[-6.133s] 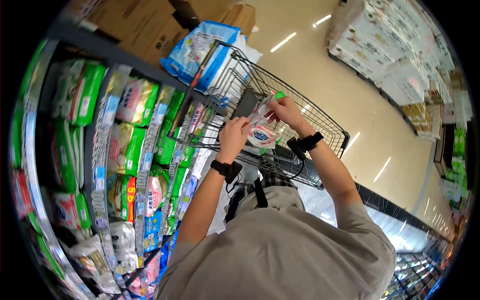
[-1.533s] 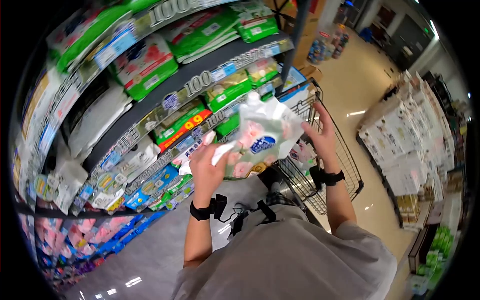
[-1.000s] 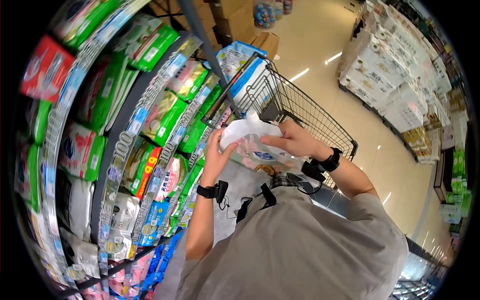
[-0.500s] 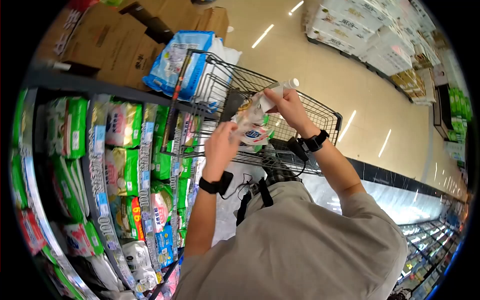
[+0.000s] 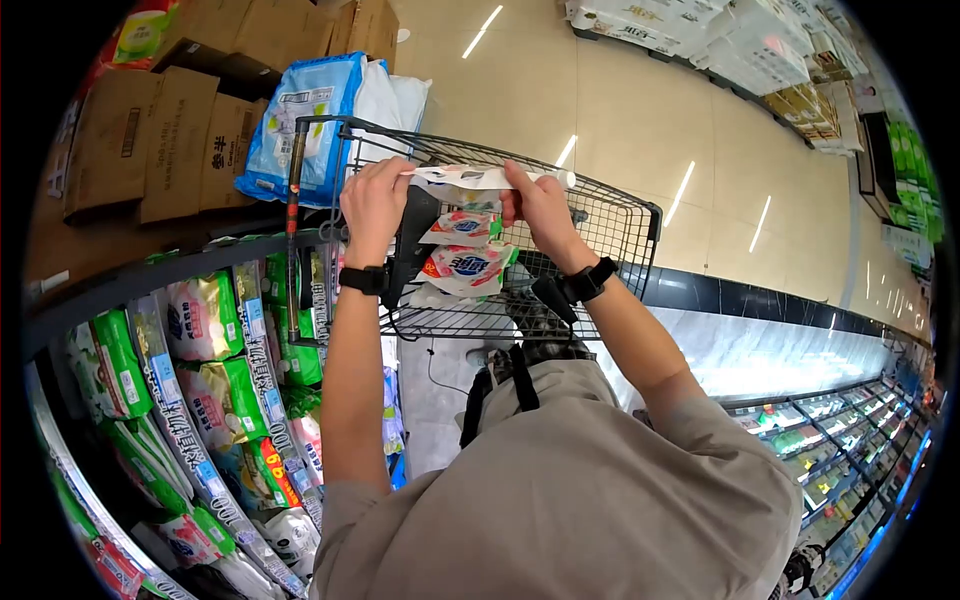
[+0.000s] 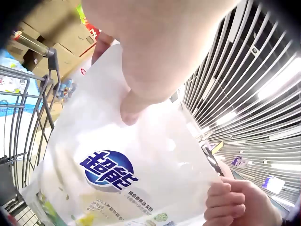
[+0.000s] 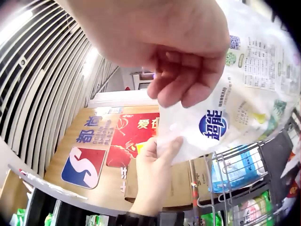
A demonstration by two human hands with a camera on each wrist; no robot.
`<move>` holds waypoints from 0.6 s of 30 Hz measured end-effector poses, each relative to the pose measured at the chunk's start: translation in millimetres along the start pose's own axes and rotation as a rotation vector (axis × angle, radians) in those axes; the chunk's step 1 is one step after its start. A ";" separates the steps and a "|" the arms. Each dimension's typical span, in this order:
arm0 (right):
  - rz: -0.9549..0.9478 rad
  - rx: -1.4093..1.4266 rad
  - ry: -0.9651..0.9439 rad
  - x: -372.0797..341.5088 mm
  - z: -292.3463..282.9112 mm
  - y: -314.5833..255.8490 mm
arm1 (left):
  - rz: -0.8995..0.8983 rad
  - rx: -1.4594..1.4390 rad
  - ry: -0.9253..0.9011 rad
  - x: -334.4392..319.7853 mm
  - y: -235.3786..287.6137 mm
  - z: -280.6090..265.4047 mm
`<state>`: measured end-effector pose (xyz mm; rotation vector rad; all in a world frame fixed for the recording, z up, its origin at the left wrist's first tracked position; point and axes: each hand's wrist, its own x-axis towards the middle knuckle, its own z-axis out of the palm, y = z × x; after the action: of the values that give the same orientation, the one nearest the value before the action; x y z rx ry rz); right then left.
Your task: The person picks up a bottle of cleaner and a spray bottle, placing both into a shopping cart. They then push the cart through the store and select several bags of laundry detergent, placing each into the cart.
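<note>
Both hands hold a white bag with a blue oval logo (image 6: pixel 108 169) over the cart. The left hand (image 5: pixel 374 205) pinches one end of it, thumb on the bag's face in the left wrist view. At the other end, by a white spout (image 5: pixel 566 180), the right hand (image 5: pixel 542 212) grips the bag with curled fingers. Below the bag, in the cart, lie pink and white packs (image 5: pixel 470 268). In the right wrist view the bag (image 7: pixel 188 136) hangs between the hands, its printed panel showing.
The wire shopping cart (image 5: pixel 610 235) stands in front of the body. At its left are a blue and white package (image 5: pixel 300 125) and cardboard boxes (image 5: pixel 180 140). Shelves of green packs (image 5: pixel 215 400) run down the left side. Wrapped white stacks (image 5: pixel 740 45) stand across the aisle.
The view has turned, and the cart appears further left. The left hand, blurred beside the bag before, now pinches its end. The bag is stretched level between the hands, seen nearly edge-on.
</note>
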<state>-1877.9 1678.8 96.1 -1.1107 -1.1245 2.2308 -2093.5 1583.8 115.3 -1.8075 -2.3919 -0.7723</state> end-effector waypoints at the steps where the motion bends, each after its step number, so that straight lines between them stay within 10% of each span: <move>1: -0.004 0.015 0.027 8.2 -8.0 9.4 | 0.024 0.017 -0.031 5.1 -1.2 5.6; 18: 0.651 0.133 0.033 46.5 -53.1 207.9 | -0.280 0.179 -0.456 -104.4 -71.8 168.0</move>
<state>-1864.1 1611.0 -112.3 -1.6172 -0.6360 2.6922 -2082.9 1546.2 -91.4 -1.7487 -2.9263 -0.1492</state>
